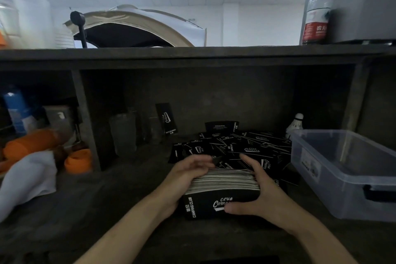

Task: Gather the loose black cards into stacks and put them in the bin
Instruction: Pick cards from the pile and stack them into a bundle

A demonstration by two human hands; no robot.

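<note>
Standing between hands (seemingly gripped): stack

cards blk w/ white print | bin clear | cup orange

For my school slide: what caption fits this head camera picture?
The left hand and right hand grip a stack of black cards; loose cards lie heaped behind, a clear bin stands right.
</note>
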